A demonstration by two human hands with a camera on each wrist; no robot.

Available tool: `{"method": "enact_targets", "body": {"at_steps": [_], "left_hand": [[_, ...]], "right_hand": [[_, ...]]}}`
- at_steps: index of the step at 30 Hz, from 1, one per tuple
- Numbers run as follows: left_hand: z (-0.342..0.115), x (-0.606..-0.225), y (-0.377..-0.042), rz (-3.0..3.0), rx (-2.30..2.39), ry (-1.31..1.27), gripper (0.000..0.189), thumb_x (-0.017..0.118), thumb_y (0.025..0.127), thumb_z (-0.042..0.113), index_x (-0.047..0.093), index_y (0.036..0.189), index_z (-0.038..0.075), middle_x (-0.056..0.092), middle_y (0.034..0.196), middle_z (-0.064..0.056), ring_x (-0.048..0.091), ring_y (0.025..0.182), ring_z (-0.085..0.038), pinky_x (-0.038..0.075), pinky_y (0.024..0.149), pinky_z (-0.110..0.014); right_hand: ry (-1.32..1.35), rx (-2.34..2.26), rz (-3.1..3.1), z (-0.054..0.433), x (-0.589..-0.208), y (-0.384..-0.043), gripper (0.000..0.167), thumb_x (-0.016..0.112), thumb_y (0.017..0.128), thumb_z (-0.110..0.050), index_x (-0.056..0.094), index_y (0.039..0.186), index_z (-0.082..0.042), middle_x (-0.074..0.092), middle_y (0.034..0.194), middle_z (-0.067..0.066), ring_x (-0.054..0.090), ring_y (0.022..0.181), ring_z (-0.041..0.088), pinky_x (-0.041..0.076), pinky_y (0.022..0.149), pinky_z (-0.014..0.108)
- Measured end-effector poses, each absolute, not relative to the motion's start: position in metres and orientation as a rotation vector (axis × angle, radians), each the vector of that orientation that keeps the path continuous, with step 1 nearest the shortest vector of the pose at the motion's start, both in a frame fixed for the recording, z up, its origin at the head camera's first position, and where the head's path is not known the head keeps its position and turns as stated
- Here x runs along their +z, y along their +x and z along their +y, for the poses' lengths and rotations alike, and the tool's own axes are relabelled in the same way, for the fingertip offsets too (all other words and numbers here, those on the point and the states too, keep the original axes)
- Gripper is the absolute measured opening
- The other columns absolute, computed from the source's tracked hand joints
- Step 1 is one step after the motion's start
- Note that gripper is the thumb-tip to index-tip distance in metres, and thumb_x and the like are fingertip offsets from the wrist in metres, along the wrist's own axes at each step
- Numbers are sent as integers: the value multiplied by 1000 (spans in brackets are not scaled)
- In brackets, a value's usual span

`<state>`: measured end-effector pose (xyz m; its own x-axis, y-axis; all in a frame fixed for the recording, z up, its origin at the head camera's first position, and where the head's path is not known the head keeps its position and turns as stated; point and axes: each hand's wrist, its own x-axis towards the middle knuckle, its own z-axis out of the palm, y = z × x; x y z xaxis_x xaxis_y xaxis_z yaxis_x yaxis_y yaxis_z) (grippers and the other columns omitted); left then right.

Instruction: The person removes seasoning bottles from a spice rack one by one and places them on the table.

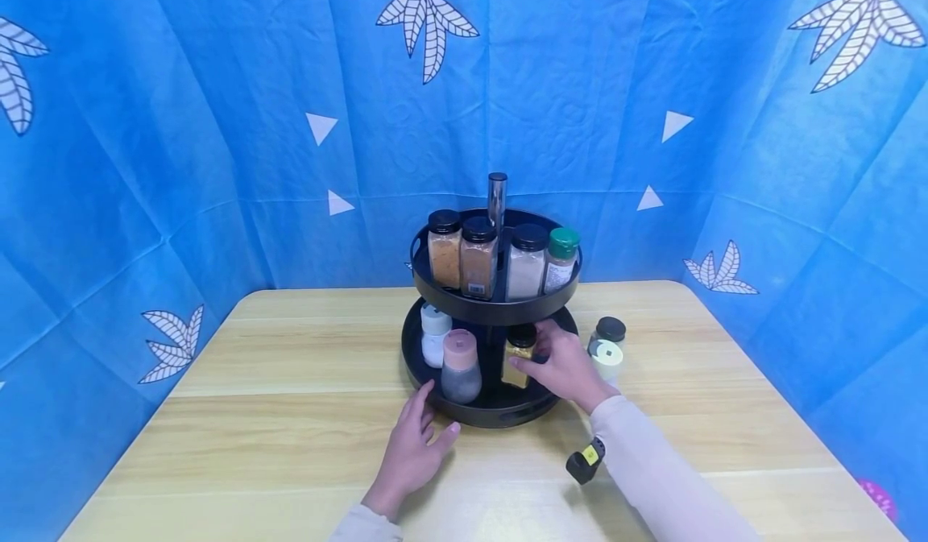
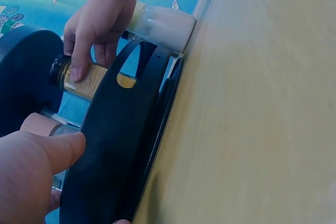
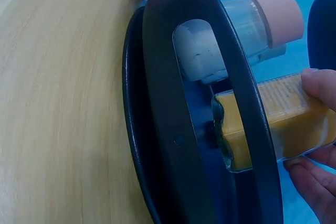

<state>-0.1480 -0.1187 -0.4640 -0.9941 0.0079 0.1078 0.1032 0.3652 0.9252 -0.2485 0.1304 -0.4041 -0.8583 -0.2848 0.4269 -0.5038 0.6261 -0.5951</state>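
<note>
A two-tier black turntable rack stands on the table, with a lower tray [image 1: 500,418] and an upper tray [image 1: 500,311]. My right hand [image 1: 569,365] pinches a square spice jar [image 1: 516,371] of yellow powder with a black lid, between thumb and fingers, over the right part of the lower tray. In the right wrist view the yellow jar's base is tilted inside the tray wall; whether it touches the floor I cannot tell. My left hand [image 1: 413,455] touches the lower tray's front left rim, fingers extended. Beside it on that tray are a pink-capped shaker [image 1: 461,369] and a white-capped shaker [image 1: 434,337].
The upper tray bears several jars: an orange-brown one [image 1: 445,256], a brown one [image 1: 478,264], a pale one [image 1: 527,266] and a green-capped one [image 1: 561,260]. Right of the rack stand a black-lidded jar [image 1: 611,329] and a pale-capped shaker [image 1: 607,357]. A blue curtain [image 1: 362,123] surrounds the table.
</note>
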Motion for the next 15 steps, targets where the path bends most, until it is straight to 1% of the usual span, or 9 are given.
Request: {"method": "enact_targets", "body": {"at_steps": [8,15], "left_hand": [[-119,-465,-148,-2530,-1716,-101,76,70,89,19,28,151,7,22,154,-25,42,128,-46,42,102,-47],[-119,-466,-149,-2526,-1720,-103,76,70,89,19,28,151,8,22,154,-24,42,129,-46,42,102,-47]], "right_hand": [[619,1092,-2565,135,-403,-245,56,81,77,-32,55,120,-7,66,94,8,64,82,18,55,73,35],[609,1067,-2556,139,-402,-243,61,81,77,-35,55,123,-5,66,94,8,64,82,18,56,74,36]]}}
